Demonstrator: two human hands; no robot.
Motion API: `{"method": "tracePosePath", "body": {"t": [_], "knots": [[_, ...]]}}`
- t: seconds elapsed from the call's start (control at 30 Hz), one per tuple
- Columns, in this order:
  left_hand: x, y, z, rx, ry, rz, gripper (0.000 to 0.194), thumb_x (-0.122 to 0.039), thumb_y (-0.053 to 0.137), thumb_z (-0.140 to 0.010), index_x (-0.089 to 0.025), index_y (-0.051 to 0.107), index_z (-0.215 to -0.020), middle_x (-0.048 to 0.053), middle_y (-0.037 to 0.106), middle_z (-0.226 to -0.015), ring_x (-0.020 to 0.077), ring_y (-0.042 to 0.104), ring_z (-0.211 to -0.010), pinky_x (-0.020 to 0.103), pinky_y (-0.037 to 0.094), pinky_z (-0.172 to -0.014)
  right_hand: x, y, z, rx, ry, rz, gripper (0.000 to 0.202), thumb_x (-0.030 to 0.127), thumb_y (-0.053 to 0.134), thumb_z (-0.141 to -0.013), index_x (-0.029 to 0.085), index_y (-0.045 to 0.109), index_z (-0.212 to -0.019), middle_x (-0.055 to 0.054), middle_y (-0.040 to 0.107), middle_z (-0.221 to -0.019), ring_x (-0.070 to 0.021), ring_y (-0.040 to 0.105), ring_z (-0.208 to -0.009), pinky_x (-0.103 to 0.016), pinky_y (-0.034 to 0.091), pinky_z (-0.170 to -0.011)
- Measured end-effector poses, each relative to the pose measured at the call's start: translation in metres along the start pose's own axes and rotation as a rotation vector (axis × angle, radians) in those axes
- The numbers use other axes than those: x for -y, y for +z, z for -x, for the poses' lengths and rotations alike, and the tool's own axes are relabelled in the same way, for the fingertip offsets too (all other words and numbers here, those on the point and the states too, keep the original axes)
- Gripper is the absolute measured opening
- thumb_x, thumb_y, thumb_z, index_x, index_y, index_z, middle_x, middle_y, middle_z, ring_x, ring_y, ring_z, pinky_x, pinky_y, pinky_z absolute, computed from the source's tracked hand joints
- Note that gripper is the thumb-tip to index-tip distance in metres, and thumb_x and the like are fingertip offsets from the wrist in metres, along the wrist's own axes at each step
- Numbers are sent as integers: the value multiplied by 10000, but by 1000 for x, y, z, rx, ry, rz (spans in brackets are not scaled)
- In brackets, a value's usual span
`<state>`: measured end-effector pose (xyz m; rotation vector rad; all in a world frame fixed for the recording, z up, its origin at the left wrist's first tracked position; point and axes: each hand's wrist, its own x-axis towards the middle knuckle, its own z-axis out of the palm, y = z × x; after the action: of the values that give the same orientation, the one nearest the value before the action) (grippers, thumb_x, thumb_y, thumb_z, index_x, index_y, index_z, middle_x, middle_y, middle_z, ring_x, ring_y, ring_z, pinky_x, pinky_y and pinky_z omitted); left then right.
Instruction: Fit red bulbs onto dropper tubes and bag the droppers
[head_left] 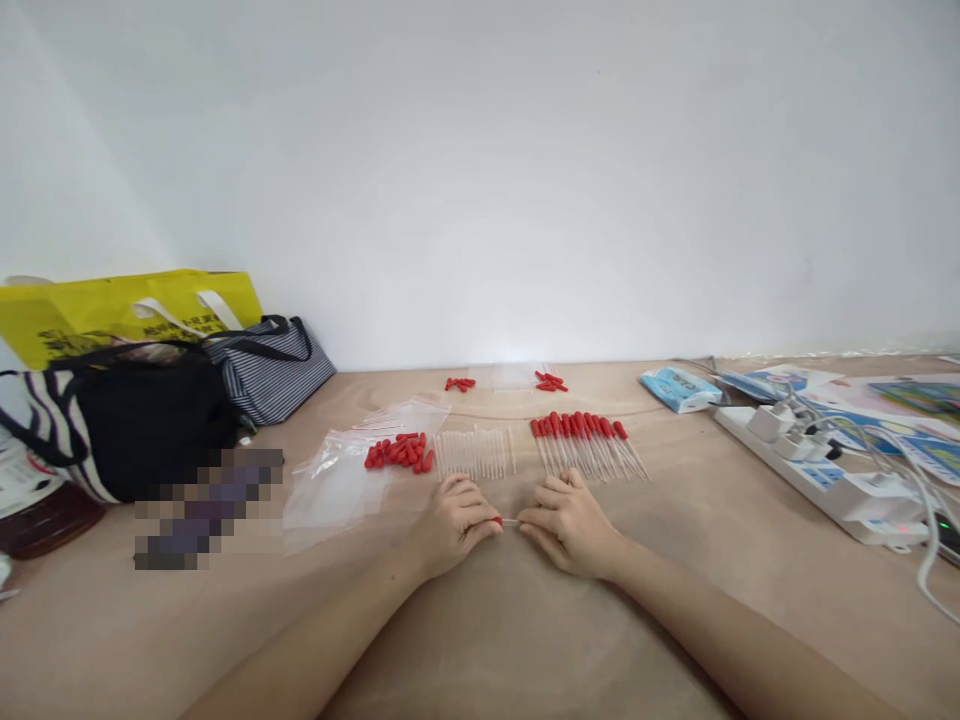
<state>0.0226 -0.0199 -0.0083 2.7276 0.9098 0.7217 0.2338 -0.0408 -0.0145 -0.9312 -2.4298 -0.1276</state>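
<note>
1. Over a tan counter [480, 650], a person's two bare hands face each other, slightly apart, at the middle of the view.
2. The left hand [459, 525] pinches a small red bulb [497, 521] between its thumb and fingers, only the tip showing. The right hand [568, 525] has its fingers closed on a thin clear tube [511, 522], which bridges the gap to the bulb.
3. Just beyond the left hand lie a row of loose clear tubes [474, 455] and a heap of red bulbs [397, 453], the heap beside a clear plastic bag [341, 500]. Beyond the right hand, red-topped droppers [589, 428] lie fanned side by side, bulbs toward the wall.
4. The held pieces look very light. The bulb seems soft and rubbery, best gripped around its body; the tube seems stiff, smooth, perhaps slippery, and could snap if bent, so a hold close to the bulb looks safest. Whether it is glass or plastic cannot be told.
5. Fingers hide most of the bulb and the tube's far end, so how deep the tube sits is unclear. Loose tubes blend into the counter. A pixelated patch masks something at left, and the lower edge cuts off both forearms.
</note>
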Motion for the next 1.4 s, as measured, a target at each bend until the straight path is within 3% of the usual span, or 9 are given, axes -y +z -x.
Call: {"method": "tracePosePath", "body": {"t": [0.13, 0.2, 0.27, 0.33, 0.57, 0.77, 1.0, 1.2, 1.4], "knots": [[0, -1, 2, -69, -244, 80, 320, -313, 547, -756, -187, 491, -1045, 21, 562, -812, 144, 510, -705, 273, 415, -676, -8, 3, 3, -23, 149, 33, 201, 239, 439, -829, 210, 632, -784, -26, 595, -692, -144, 452, -701, -303, 205, -632], [-1, -2, 1, -55, -338, 81, 256, -296, 542, -744, -173, 494, -964, 0, 527, -739, 130, 485, -631, 247, 408, -597, -18, 5, 1, -89, 357, 42, 205, 237, 429, -826, 209, 631, -806, -29, 618, -729, -153, 484, -725, -295, 221, -638], [-1, -3, 0, 13, -337, 84, 108, -269, 509, -758, -172, 515, -805, -28, 480, -628, 119, 461, -578, 229, 383, -557, -29, 7, -4, -155, 568, 63, 206, 247, 425, -819, 206, 620, -874, -26, 632, -739, -164, 516, -747, -288, 236, -643], [-1, -4, -2, 60, -301, 98, 97, -250, 489, -766, -173, 517, -714, -38, 447, -570, 113, 451, -558, 216, 362, -537, -38, 8, -13, -189, 717, 96, 219, 256, 432, -806, 197, 598, -935, -25, 639, -728, -177, 539, -763, -288, 241, -653], [-2, -6, -4, 44, -291, 132, 102, -249, 500, -755, -173, 534, -695, -39, 448, -558, 104, 439, -542, 202, 345, -519, -49, 17, -45, -104, 951, 238, 181, 263, 419, -789, 172, 572, -821, -59, 642, -729, -202, 560, -737, -321, 222, -679], [0, -5, -3, 59, -295, 131, 100, -243, 495, -762, -169, 535, -707, -35, 456, -573, 103, 438, -548, 204, 346, -521, -49, 23, -50, -54, 973, 239, 181, 258, 421, -776, 174, 582, -771, -71, 646, -741, -215, 559, -753, -345, 214, -697], [0, -5, -3, 57, -305, 139, 103, -253, 498, -756, -173, 534, -703, -36, 458, -570, 101, 434, -544, 198, 345, -506, -39, 20, -49, -59, 867, 249, 208, 255, 403, -783, 188, 599, -790, -63, 648, -745, -205, 552, -762, -346, 209, -717], [-2, -5, -3, 48, -300, 130, 86, -240, 509, -748, -171, 542, -710, -36, 458, -565, 104, 439, -542, 201, 348, -507, -26, 27, -73, 64, 869, 230, 286, 344, 424, -775, 146, 628, -796, -120, 650, -752, -231, 567, -767, -367, 217, -748], [1, -5, -2, 11, -288, 55, 83, -220, 483, -766, -174, 525, -711, -23, 495, -598, 112, 471, -559, 214, 373, -534, -25, 39, -88, 133, 920, 253, 288, 294, 428, -778, 99, 640, -775, -163, 651, -774, -236, 587, -723, -384, 217, -777]]}}
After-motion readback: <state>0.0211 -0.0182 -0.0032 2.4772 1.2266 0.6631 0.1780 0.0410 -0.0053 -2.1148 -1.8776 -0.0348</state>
